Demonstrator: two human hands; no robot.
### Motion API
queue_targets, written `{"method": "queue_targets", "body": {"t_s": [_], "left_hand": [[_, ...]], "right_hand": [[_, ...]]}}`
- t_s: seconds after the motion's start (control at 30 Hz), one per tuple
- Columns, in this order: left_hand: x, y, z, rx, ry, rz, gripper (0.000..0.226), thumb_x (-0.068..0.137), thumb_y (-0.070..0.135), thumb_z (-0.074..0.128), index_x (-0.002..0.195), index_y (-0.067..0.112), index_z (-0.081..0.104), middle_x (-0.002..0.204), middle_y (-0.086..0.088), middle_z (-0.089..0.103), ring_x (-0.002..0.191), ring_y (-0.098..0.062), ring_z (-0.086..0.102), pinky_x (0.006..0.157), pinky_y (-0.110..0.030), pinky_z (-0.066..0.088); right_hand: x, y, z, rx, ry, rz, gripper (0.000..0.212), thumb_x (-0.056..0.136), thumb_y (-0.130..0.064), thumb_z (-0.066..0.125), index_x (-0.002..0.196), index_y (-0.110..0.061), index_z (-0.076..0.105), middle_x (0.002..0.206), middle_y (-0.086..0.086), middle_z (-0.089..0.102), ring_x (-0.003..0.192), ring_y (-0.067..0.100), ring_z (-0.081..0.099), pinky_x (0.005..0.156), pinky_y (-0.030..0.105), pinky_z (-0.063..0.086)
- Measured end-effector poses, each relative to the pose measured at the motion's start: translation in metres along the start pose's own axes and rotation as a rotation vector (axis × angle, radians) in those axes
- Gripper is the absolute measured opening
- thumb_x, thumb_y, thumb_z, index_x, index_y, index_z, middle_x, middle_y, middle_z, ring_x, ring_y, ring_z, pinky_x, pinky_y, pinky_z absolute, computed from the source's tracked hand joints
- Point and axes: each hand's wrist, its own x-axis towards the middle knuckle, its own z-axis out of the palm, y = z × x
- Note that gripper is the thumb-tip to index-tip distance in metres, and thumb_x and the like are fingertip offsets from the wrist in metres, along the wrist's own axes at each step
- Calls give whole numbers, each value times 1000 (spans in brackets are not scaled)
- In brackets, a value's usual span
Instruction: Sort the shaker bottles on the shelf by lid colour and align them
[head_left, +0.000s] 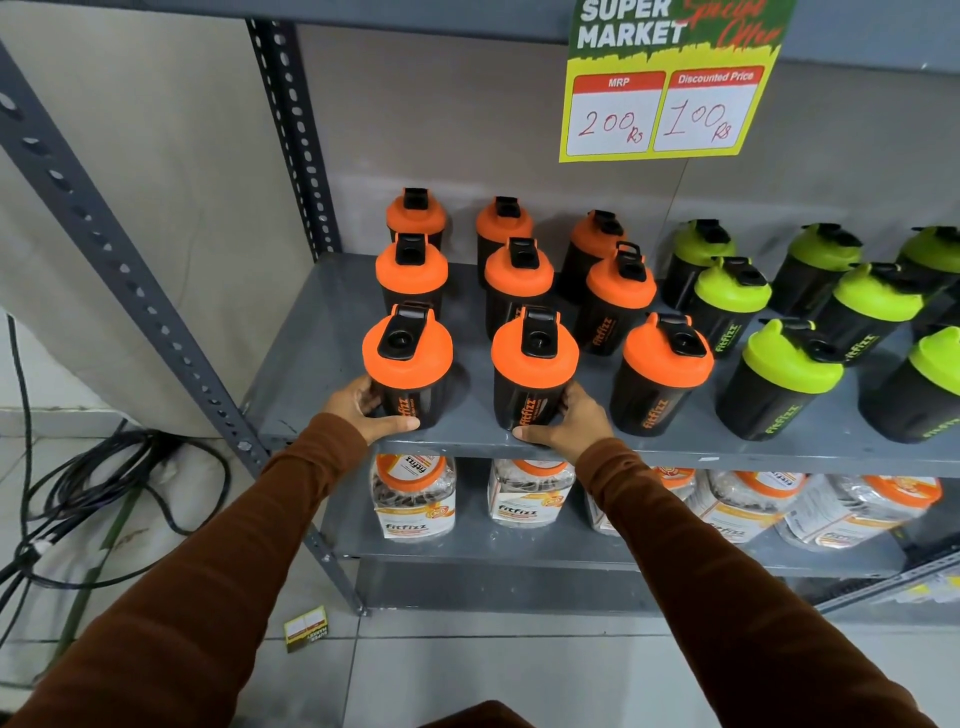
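On the grey shelf (322, 322) stand several black shaker bottles. Those with orange lids fill the left half in three rows; those with green lids (789, 358) stand to the right. My left hand (363, 408) grips the base of the front-left orange-lid bottle (408, 358). My right hand (569, 421) grips the base of the front-middle orange-lid bottle (535, 364). Both bottles stand upright on the shelf near its front edge. A third front-row orange-lid bottle (665, 364) stands free to the right.
A price sign (670, 104) hangs above the shelf. Clear jars with orange lids (413, 493) fill the lower shelf. The perforated upright post (156, 322) runs along the left. Black cables (104, 483) lie on the floor at left, and a small card (306, 629) lies near the shelf foot.
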Motion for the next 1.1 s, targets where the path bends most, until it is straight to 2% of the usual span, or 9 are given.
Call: {"method": "queue_targets", "body": {"t_s": [0.17, 0.3, 0.63, 0.93, 1.1], "left_hand": [[1, -2, -1, -10, -15, 21, 57, 67, -2, 73, 119, -2, 48, 129, -21, 52, 121, -34, 47, 94, -33, 38], [3, -3, -1, -11, -20, 17, 59, 67, 0, 74, 120, -1, 48, 131, -20, 51, 121, -34, 47, 98, -38, 39], [2, -3, 2, 11, -27, 34, 59, 68, 2, 74, 120, -1, 47, 131, -20, 51, 122, -33, 46, 96, -34, 37], [1, -7, 3, 48, -24, 68, 71, 61, 3, 80, 122, 2, 44, 132, -19, 50, 120, -32, 48, 96, -35, 39], [-6, -18, 8, -34, 63, 73, 83, 60, -2, 79, 132, 2, 37, 139, -16, 43, 128, -31, 40, 107, -40, 33]], "right_hand": [[0, -1, 0, 8, -7, -3, 73, 64, -18, 83, 125, -10, 43, 132, 13, 56, 122, 31, 51, 106, 43, 40], [0, 0, -1, 10, -8, -10, 73, 63, -18, 83, 125, -10, 44, 131, 13, 56, 122, 31, 51, 106, 43, 40], [0, 0, 0, 8, -11, -14, 73, 65, -18, 82, 126, -9, 43, 133, 14, 54, 123, 31, 50, 105, 42, 39], [-4, 6, -3, 77, -32, -9, 83, 61, -15, 85, 130, -11, 40, 137, 12, 51, 127, 30, 46, 108, 45, 38], [-15, 16, -3, 158, -24, -9, 99, 60, -10, 85, 141, -9, 27, 145, 12, 42, 133, 27, 40, 112, 43, 34]]}}
